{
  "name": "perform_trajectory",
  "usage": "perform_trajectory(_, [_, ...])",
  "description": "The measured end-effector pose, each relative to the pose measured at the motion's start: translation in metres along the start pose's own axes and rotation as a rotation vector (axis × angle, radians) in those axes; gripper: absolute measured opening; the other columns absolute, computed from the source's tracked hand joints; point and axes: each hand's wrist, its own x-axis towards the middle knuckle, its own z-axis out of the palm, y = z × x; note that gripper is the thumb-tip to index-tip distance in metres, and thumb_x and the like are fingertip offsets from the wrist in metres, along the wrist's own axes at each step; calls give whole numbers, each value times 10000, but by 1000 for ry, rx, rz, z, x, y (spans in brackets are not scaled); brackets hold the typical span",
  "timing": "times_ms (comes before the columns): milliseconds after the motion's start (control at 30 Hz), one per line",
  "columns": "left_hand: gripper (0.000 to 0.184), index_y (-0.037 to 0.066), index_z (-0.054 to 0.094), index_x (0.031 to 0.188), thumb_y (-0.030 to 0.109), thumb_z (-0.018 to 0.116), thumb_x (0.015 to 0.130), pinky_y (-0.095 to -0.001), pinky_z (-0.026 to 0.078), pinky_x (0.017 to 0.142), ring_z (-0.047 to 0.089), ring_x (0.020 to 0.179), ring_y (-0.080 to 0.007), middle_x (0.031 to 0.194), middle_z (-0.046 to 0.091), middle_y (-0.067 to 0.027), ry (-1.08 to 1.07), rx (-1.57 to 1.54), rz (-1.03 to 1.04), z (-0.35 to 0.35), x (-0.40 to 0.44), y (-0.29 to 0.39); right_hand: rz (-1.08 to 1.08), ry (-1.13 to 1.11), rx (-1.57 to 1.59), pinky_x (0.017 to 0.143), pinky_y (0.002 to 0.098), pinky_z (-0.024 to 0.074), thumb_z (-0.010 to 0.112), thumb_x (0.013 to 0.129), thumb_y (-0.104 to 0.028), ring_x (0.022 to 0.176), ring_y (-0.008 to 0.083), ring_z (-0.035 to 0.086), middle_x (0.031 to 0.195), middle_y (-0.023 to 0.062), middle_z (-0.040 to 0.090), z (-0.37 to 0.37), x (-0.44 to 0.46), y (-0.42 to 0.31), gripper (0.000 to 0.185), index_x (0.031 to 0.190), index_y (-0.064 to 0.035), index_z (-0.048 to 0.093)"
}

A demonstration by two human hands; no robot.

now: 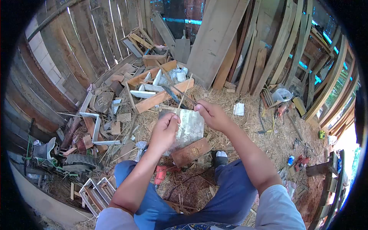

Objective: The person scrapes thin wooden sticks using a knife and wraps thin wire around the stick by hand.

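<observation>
My left hand (165, 128) is closed around the lower end of a thin wooden strip (184, 94), which points up and away from me. My right hand (211, 115) is closed on the handle end of a long dark-bladed knife (172, 94). Its blade reaches to the left and crosses the strip; whether the edge touches the wood I cannot tell. Beneath both hands lies a worn grey-white slab (191, 124) on the straw. A reddish-brown wooden block (190, 152) sits at the slab's near edge, between my legs.
Long planks (218, 42) lean against the back wall. Wood scraps and a wooden frame (149, 100) are heaped ahead to the left. A red tool (160, 174) lies by my left leg. A small wheel (78, 161) is at the left, and a blue can (291, 160) at the right.
</observation>
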Motion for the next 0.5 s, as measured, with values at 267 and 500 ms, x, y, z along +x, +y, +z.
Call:
perform_trajectory(267, [246,119,558,970,277,447,1122,-238,166,424,238,486,-23,647,324,99,-162,-269,-187,-3,-2,8,51,242,60,733,427,502,525,1079,-289,767,342,652,837,207,653,4,7,13,277,1052,-32,624])
perform_trajectory(500, [263,140,530,955,320,437,1123,-233,149,423,209,479,-30,649,298,104,-412,-593,-421,-18,1,15,-67,212,-55,706,440,513,585,1041,-276,784,388,669,834,206,664,3,4,2,239,1059,-44,638])
